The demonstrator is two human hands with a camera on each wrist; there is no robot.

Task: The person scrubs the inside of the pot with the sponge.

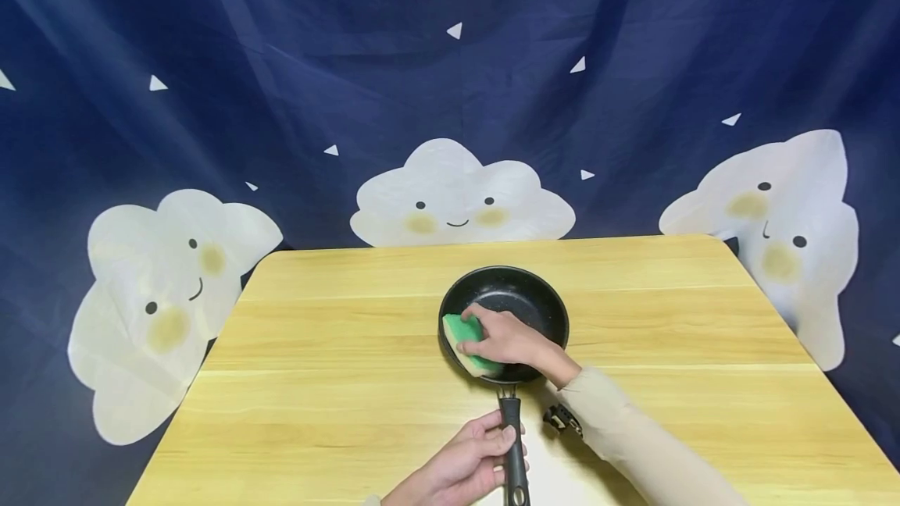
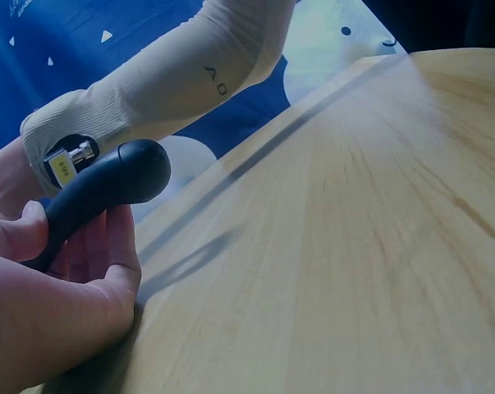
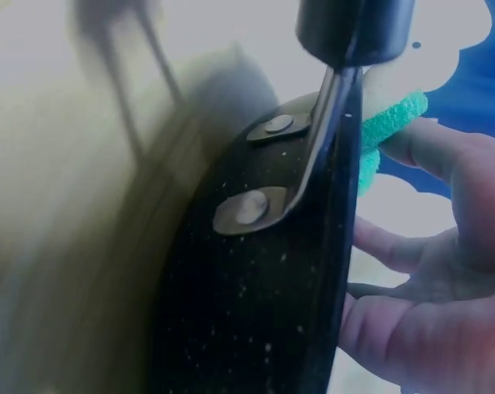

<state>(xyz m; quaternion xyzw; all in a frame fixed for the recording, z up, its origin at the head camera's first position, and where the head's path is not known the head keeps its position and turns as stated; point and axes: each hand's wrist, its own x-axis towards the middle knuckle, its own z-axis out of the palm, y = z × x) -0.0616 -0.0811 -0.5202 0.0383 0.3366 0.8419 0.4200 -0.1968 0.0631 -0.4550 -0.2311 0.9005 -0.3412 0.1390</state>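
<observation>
A black frying pan (image 1: pixel 530 299) with white-specked coating is in the middle of the head view, its handle (image 1: pixel 516 443) pointing toward me. My left hand (image 1: pixel 467 461) grips that handle, thumb on top and fingers beneath. In the left wrist view the handle's rounded end (image 2: pixel 144 171) is raised over the table. Inside the pan, at its left wall, my right hand (image 1: pixel 512 338) pinches a green and cream sponge (image 1: pixel 464 328). The right wrist view shows the pan's outer side (image 3: pixel 255 304) with two rivets, and the sponge (image 3: pixel 395 119) partly hidden behind the rim.
A light wooden table (image 1: pixel 316 381) spreads beneath the pan. Behind it hangs a dark blue curtain (image 1: pixel 394 61) with white clouds and triangles. A small black device (image 1: pixel 562 418) is strapped at the right wrist, beside the pale sleeve (image 1: pixel 626 428).
</observation>
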